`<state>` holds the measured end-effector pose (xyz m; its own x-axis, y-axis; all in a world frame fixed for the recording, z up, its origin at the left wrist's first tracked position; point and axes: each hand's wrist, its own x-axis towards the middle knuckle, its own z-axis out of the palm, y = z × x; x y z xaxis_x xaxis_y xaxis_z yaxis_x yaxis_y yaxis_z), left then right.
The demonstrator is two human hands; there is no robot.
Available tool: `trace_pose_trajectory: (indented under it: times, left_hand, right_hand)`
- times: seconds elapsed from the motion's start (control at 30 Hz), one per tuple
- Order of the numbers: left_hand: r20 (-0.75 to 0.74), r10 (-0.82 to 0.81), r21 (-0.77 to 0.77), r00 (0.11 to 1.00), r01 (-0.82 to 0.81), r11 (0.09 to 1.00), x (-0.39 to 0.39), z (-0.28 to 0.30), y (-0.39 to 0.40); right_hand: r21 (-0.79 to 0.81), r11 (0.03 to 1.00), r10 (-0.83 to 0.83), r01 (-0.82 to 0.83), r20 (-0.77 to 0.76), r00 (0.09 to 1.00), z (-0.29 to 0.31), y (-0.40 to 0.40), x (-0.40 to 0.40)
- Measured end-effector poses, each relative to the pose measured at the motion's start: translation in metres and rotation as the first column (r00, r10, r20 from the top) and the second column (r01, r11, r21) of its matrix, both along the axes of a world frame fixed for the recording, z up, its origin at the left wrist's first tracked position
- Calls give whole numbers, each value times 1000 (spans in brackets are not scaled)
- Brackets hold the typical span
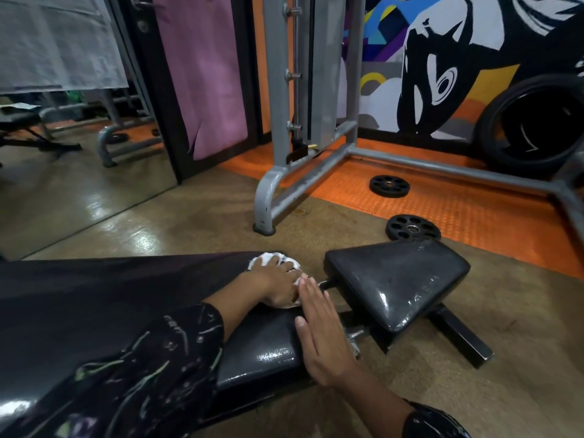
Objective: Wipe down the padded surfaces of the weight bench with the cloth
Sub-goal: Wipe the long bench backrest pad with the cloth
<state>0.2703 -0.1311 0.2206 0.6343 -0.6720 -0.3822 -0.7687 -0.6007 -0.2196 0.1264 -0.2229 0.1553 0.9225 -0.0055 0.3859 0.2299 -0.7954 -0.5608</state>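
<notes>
1. Pressing down on a white cloth [286, 263], the left hand [275, 284] is seen at the far end of the long back pad [94, 305] of the weight bench, its fingers curled over the bunched fabric and closed on it.
2. The cloth is held against the black padding near the pad's end, just beside the gap that separates it from the seat pad [398, 279].
3. The right hand [322, 336] is laid flat on the near corner of the back pad, fingers straight and together, nothing gripped; its fingertips lie just beside the left hand.
4. Both forearms are covered by dark patterned sleeves [164, 358].
5. The seat pad is tilted, glossy and black, with a metal bracket [354, 335] visible between the two pads.
6. Two black weight plates [414, 230] are seen lying on the floor beyond the seat pad, near the edge of an orange mat [474, 213].
7. A grey machine frame [278, 172] is stood behind, next to a mirror [63, 153], and a large tyre [534, 121] is leaned against a painted wall.
</notes>
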Motion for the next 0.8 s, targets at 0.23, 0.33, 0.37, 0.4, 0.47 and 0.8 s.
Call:
trace_pose_trajectory:
  times: [0.23,0.33,0.37,0.4,0.47,0.8]
  left_hand:
    - [-97,394,-152,914,-405,902,34,5,8]
    - [-78,370,-106,926,-377,920,23,10,22]
    - [-65,335,-84,940,-339,937,16,10,24]
    - [-54,282,-55,958,-285,957,8,9,23]
    - [-57,178,-22,982,-179,984,-5,7,17]
    - [-74,421,-186,904,-427,885,2,14,39]
  right_hand:
    - [-6,1000,18,-18,-27,999,2,-2,0]
    - [-5,1000,19,-19,-28,999,2,-1,0]
    - [-3,1000,19,-19,-29,999,1,-1,0]
    - [-1,1000,19,-19,-29,999,1,-2,0]
    - [-5,1000,12,-13,-20,1000,1,-3,2]
    - [-13,1000,15,-15,-45,999,-3,-3,1]
